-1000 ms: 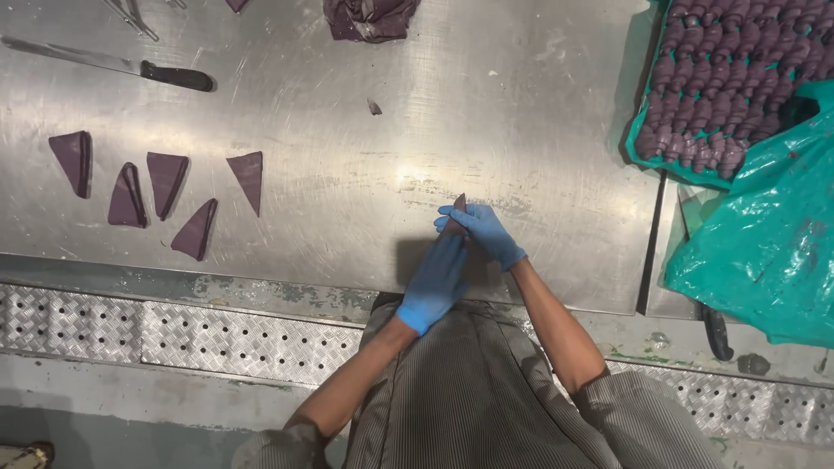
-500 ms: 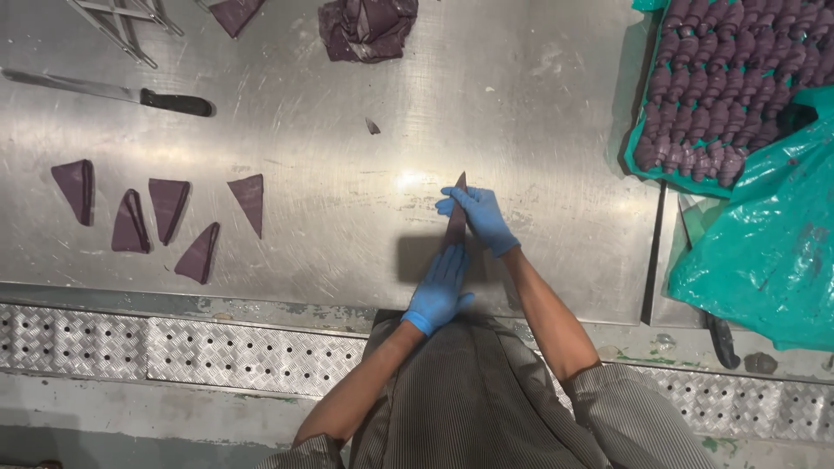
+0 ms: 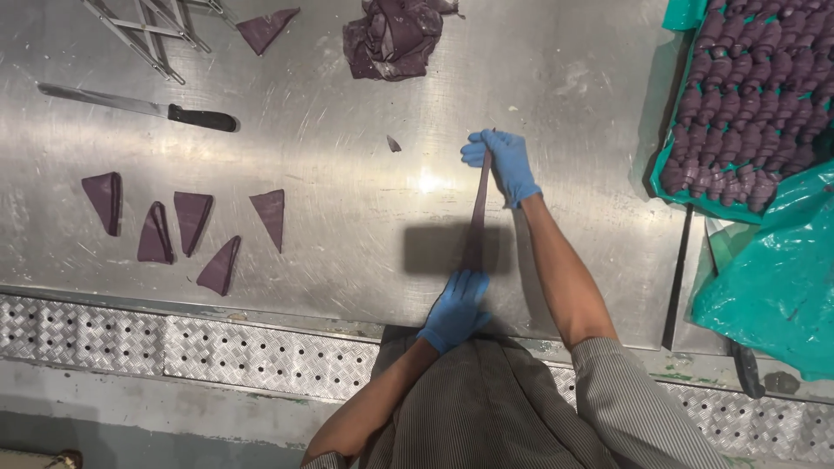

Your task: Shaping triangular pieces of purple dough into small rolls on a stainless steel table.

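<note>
We judge the step in hand to be stretching: a purple dough strip [image 3: 479, 204] is pulled long and thin between our two blue-gloved hands, just above the steel bench [image 3: 347, 217]. Our right hand [image 3: 502, 163] holds the far end, fingers closed on it; our left hand [image 3: 458, 306] holds the near end at the bench edge, fingers curled around it. Next move, as we read it, calls for even tension so the soft strip does not tear.

Materials: dough matte, pliable, dark purple. Five cut triangles [image 3: 187, 224] lie flat to the left, well apart from the hands. A scrap lump [image 3: 395, 36] sits at the far side. A black-handled knife [image 3: 139, 106] lies far left. Rolled purple pieces fill a green-lined tray [image 3: 665, 169] at right. Bench brushed, glossy, scratched.
</note>
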